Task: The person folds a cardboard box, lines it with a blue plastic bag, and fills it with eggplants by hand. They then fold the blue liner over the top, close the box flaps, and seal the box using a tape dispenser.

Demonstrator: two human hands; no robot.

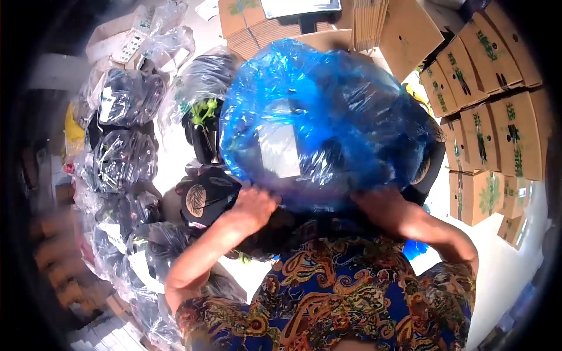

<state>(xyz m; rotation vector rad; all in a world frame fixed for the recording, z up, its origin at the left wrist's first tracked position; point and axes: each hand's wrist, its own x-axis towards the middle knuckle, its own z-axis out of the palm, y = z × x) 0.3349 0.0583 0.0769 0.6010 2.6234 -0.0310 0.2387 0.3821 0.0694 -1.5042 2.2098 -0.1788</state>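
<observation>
Stacked cartons (pixel 497 117) right, clear bags (pixel 123 152) left; blue bag (pixel 328 117) hides hands.

Between my left hand (pixel 253 202) and right hand (pixel 374 202) I see a blue bag (pixel 328 117) of thin, glossy, crinkled plastic film. Left of my left hand: clear bags (pixel 126 155), shiny wrinkled plastic over dark contents. Beyond my right hand: boxes (pixel 497 117) of matt brown cardboard. Below both hands: patterned cloth (pixel 351 292), soft, matt.
</observation>
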